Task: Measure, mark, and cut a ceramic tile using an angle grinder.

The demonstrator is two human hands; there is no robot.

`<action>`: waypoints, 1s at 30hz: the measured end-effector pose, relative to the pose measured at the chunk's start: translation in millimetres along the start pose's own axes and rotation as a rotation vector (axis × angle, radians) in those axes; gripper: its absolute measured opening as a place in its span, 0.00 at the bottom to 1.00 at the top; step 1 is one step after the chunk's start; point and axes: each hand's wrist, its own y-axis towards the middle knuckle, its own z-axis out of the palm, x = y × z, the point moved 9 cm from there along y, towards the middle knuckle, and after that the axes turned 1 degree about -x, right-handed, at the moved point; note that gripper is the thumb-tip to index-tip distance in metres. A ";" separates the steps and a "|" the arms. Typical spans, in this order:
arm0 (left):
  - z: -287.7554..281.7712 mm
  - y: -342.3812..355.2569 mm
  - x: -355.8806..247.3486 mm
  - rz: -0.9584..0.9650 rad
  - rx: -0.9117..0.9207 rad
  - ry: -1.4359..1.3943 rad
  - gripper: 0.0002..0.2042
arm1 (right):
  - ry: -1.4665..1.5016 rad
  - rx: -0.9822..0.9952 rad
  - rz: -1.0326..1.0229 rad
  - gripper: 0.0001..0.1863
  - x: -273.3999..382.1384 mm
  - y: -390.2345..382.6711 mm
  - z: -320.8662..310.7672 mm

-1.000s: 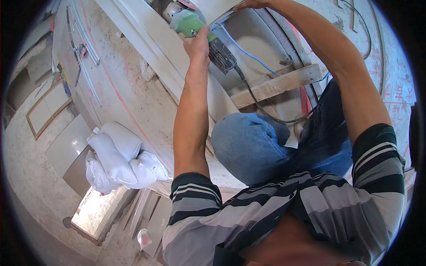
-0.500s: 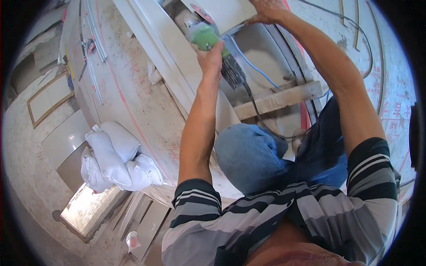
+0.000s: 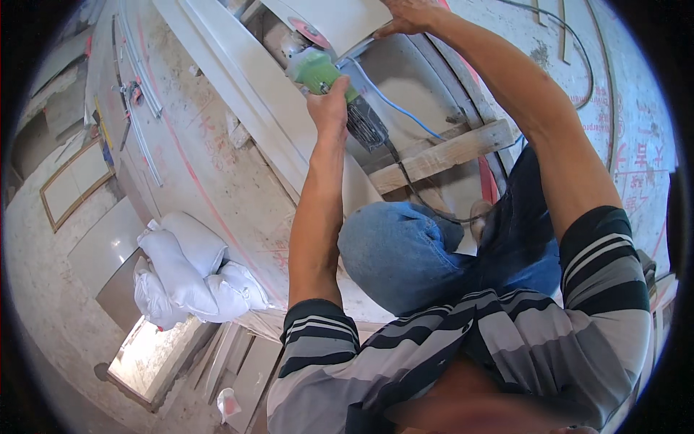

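A green and black angle grinder (image 3: pixel 318 72) with a pinkish-red disc (image 3: pixel 309 32) is gripped by my left hand (image 3: pixel 329 108), fingers wrapped round its body. The disc stands on edge at the left edge of a white panel (image 3: pixel 358 20); whether it touches is hard to tell. At the panel's right end, my right hand (image 3: pixel 410 16) holds its near corner, thumb and fingers about the edge. A black cord (image 3: pixel 405 177) runs from the grinder's rear toward my feet. Under the panel passes a blue cable or hose (image 3: pixel 397 107).
Long white strips (image 3: pixel 242 87) lie left of the grinder. A wooden beam (image 3: pixel 441 155) crosses the frame in front of my knees. White sacks (image 3: pixel 191 271) are piled at the left, with metal rods (image 3: pixel 137 90) beyond. A dark cable (image 3: pixel 589 58) curves over the sheeted floor at right.
The view has turned slightly, shifting the hands and panel leftward in the picture. Both hands keep their hold, with the grinder still beside the panel's edge.
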 end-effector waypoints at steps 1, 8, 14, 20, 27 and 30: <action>0.2 -0.9 1.3 0.002 0.004 -0.004 0.15 | 0.003 0.016 0.004 0.61 0.1 0.4 2.0; 0.0 -2.4 7.8 -0.005 0.018 -0.029 0.16 | -0.006 0.011 -0.012 0.62 -5.0 2.2 1.8; 0.4 -9.5 8.7 -0.024 0.015 -0.035 0.17 | 0.000 0.029 -0.007 0.62 -4.4 -0.7 -0.7; 2.0 -15.3 7.1 -0.017 0.014 -0.050 0.17 | -0.016 0.014 -0.009 0.62 2.0 -3.7 -4.4; -0.9 -18.7 10.3 -0.007 -0.010 -0.039 0.17 | -0.014 0.024 -0.003 0.62 -0.6 -2.1 1.0; 0.0 -21.1 8.7 0.009 0.003 -0.027 0.16 | -0.004 -0.002 -0.018 0.62 -0.4 -1.1 0.4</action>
